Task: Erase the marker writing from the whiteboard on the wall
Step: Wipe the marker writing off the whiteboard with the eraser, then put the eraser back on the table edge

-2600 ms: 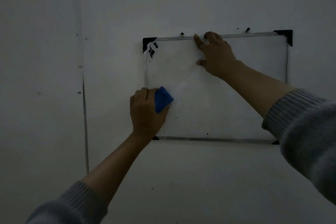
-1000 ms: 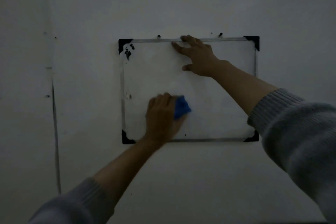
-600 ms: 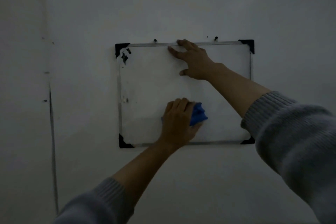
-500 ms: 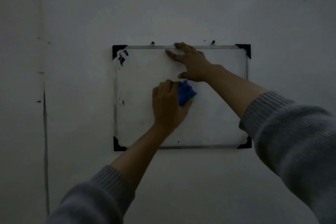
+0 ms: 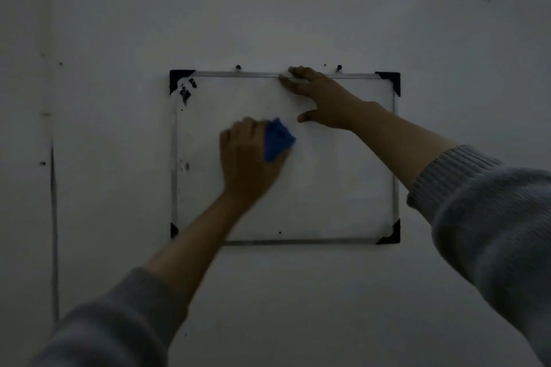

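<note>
Whiteboard (image 5: 328,188), right hand (image 5: 325,101) flat, bracing; left hand (image 5: 247,158) clamped on blue eraser (image 5: 277,143): press firmly toward black smudges (image 5: 185,92) upper-left.

We count 1 whiteboard (image 5: 328,188), 1 blue cloth (image 5: 278,142), 2 hands, 4 black corner caps, 2 wall pegs above frame.

Dim, underexposed view with a cool grey cast and no distinct light source or hard shadows. The whiteboard (image 5: 328,188) is the palest area. The left hand (image 5: 247,164) and blue cloth (image 5: 277,143) are motion-blurred; corners darken and sleeves soften.
</note>
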